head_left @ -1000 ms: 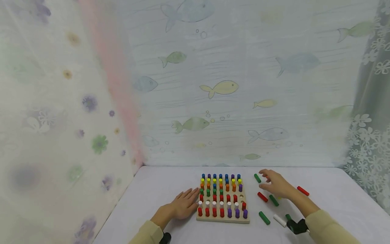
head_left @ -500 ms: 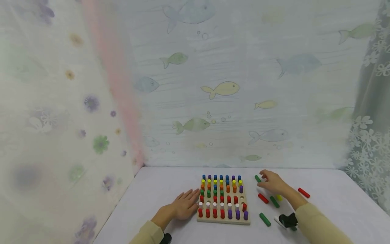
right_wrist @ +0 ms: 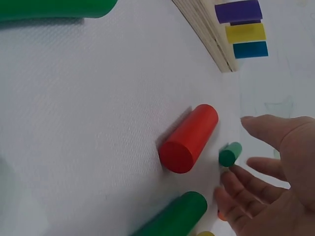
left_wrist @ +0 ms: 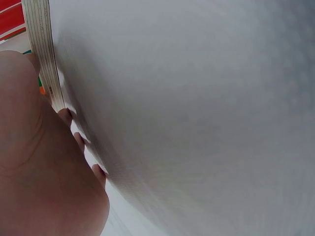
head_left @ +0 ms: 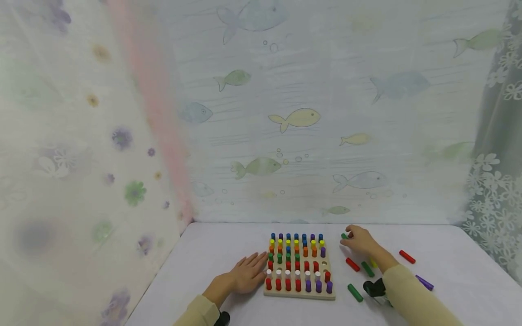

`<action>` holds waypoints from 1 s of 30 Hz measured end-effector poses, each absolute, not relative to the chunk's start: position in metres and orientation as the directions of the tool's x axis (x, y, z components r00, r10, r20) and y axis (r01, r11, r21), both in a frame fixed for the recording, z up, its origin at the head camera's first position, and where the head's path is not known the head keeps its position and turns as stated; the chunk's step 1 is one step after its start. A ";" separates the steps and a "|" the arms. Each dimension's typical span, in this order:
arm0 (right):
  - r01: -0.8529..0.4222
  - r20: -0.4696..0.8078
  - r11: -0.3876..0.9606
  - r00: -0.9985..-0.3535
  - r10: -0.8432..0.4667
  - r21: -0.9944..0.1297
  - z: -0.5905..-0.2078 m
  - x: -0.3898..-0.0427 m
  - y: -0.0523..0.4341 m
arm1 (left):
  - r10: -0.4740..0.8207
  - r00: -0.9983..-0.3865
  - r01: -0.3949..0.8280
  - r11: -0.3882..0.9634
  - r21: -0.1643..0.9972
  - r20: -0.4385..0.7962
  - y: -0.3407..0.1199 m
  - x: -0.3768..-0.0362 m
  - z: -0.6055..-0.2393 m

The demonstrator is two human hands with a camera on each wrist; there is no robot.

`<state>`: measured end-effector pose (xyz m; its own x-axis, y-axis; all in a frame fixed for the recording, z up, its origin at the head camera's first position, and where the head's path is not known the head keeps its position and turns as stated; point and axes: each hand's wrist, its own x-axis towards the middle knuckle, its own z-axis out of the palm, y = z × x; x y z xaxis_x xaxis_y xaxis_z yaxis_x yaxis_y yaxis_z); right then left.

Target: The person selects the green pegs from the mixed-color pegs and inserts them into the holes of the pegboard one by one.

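A: Right hand status?

B: Right hand (head_left: 360,241) is over the far right part of the white-covered tabletop (head_left: 228,240). Grip wide: thumb well apart from the fingers, nothing held. A small green cylindrical peg (right_wrist: 230,154) shows between thumb and fingertips in the right wrist view. Can't tell if a fingertip touches it.

A: Where's that peg lying?

B: On the tabletop, right of the board's far right corner. Head view has it partly hidden by the hand.

A: Board state?

B: Light wooden pegboard (head_left: 299,295), flat, with coloured upright pegs (head_left: 298,285) in rows. Near row is red and purple, next mostly white. Far row is blue and purple.

A: Left hand?

B: Left hand (head_left: 247,274) lies flat on the tabletop, fingers straight and against the board's left side. Grip holds nothing.

A: Other loose pegs?

B: All right of the board. Red cylindrical peg (head_left: 352,264), dark green peg (head_left: 368,269) just beside it, yellow peg (head_left: 373,262) half hidden by the right wrist. Nearer the camera, another green peg (head_left: 355,293). Past the right forearm, a second red peg (head_left: 407,256) and a purple peg (head_left: 425,282).
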<state>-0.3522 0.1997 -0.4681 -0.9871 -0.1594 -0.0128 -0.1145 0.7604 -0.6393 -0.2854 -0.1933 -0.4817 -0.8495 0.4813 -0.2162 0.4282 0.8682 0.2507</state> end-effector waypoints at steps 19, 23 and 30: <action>-0.083 0.057 0.767 -0.997 -0.061 -0.636 -0.486 -0.362 0.191 | 0.485 -0.846 0.426 0.864 0.267 -0.221 -0.192 -0.286 -0.480; -0.106 0.073 0.772 -0.994 -0.077 -0.627 -0.486 -0.361 0.191 | 0.489 -0.844 0.429 0.862 0.269 -0.221 -0.193 -0.286 -0.480; -0.113 0.057 0.767 -0.993 -0.099 -0.632 -0.485 -0.359 0.188 | 0.481 -0.850 0.423 0.867 0.264 -0.214 -0.193 -0.286 -0.481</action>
<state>-0.3591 0.1878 -0.4852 -0.9935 -0.0989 0.0571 -0.1126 0.7667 -0.6320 -0.2856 -0.1932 -0.4811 -0.8505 0.4806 -0.2138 0.4234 0.8667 0.2639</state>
